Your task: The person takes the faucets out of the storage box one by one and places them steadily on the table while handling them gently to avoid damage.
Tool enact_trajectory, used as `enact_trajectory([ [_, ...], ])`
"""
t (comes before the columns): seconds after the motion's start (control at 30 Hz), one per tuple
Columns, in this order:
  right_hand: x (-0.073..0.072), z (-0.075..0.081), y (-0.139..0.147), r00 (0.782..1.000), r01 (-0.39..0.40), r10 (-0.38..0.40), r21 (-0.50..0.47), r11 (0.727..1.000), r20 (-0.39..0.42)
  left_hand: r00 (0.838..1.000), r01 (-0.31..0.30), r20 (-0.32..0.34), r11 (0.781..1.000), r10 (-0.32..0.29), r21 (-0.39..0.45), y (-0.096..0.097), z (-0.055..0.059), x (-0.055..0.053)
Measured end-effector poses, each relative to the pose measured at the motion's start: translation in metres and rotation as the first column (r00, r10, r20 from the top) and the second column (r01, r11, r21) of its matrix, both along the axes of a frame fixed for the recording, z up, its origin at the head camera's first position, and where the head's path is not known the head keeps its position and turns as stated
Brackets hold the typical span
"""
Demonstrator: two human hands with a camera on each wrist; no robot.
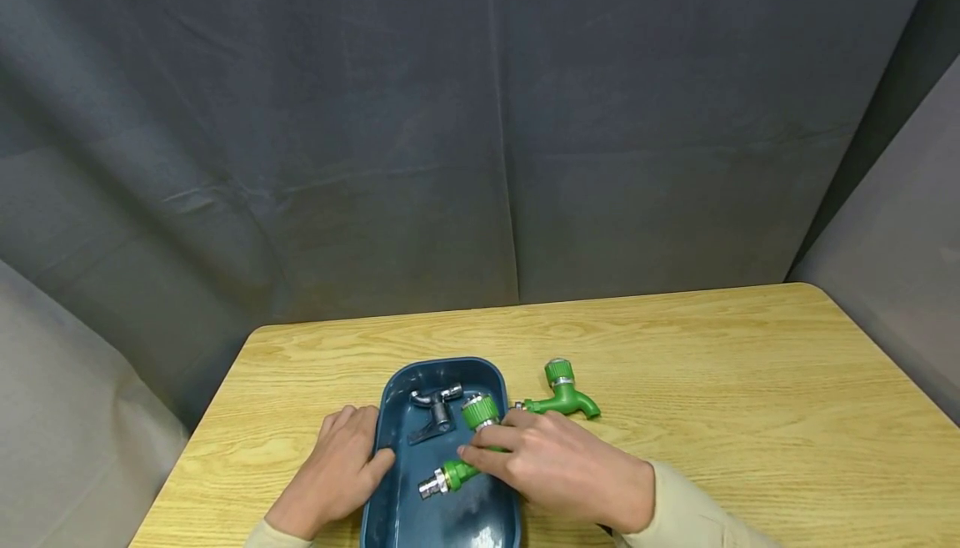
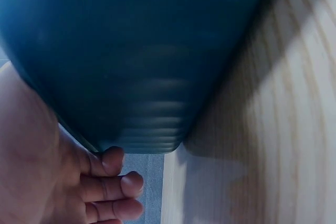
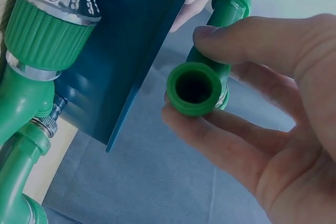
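Observation:
In the head view my right hand (image 1: 551, 469) pinches a green plastic tap (image 1: 459, 475) over a dark blue tray (image 1: 408, 527). Thumb and fingers close round its body in the right wrist view, where the round spout mouth (image 3: 194, 88) faces the camera. The tap has a ridged green knob and a metal nozzle. My left hand (image 1: 341, 465) lies along the tray's left side with its thumb over the rim; in the left wrist view its loosely bent fingers (image 2: 113, 190) are at the rim. Inside the tray lies a grey metal tap (image 1: 438, 414) with a lever.
A second green tap (image 1: 564, 400) rests on the wooden table (image 1: 697, 389) just right of the tray, partly behind my right hand. A dark grey cloth (image 1: 375, 156) hangs behind the table's far edge, with lighter panels (image 1: 900, 256) at the sides.

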State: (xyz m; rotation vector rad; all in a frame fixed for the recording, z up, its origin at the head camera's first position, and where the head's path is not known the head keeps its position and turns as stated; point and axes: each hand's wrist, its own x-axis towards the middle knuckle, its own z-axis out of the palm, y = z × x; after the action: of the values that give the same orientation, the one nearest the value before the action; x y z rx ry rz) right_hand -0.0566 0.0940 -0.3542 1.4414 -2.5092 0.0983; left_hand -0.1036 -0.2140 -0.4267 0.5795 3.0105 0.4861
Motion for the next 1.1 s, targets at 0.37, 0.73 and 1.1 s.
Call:
enact_trajectory([
  [0.37, -0.0009, 0.0004, 0.0007, 1.0, 0.02, -0.019, 0.043, 0.999, -0.011, 1.0, 0.005, -0.011, 1.0, -0.005, -0.001, 0.0004, 0.0003, -0.0011],
  [0.73, -0.0006, 0.0012, 0.0014, 0.996, 0.022, -0.021, 0.016, 1.0, -0.084, 1.0, 0.007, -0.02, 1.0, -0.007, -0.005, -0.0018, -0.0013, -0.0018],
  [1.1, -0.0019, 0.0022, 0.0042, 0.997, 0.039, -0.039, -0.014, 0.999, -0.064, 1.0, 0.007, -0.015, 1.0, -0.007, 0.002, -0.0029, -0.0009, -0.0008],
])
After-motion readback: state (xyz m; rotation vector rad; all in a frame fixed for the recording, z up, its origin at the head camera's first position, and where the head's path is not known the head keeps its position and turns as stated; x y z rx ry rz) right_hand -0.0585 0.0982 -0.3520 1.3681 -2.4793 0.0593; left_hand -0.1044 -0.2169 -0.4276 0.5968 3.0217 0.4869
